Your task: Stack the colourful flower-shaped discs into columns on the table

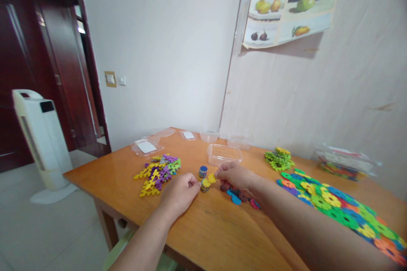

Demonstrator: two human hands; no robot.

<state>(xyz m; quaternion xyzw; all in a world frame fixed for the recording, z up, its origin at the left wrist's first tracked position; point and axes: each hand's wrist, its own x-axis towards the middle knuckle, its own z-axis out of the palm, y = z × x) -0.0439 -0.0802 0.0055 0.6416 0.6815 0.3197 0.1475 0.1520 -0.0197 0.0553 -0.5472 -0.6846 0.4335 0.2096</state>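
My right hand (233,174) pinches a yellow notched plastic disc (212,177) just above the table, beside two small stacks. The nearer stack (205,185) has a yellow disc on top; the other stack (202,172), topped in dark blue, stands right behind it. Resting on the table, my left hand (182,190) has its fingers curled close to the left side of the yellow-topped stack. Whether those fingers hold anything is hidden. Under and beside my right hand lie loose brown, blue and pink discs (234,197), partly covered by the wrist.
Yellow, purple and green toothed pieces (159,173) lie on the left of the wooden table (203,228). An open clear container (225,155) stands behind the stacks. Flower-shaped pieces (337,205) spread across the right, near a green cluster (279,159) and a filled clear box (345,164).
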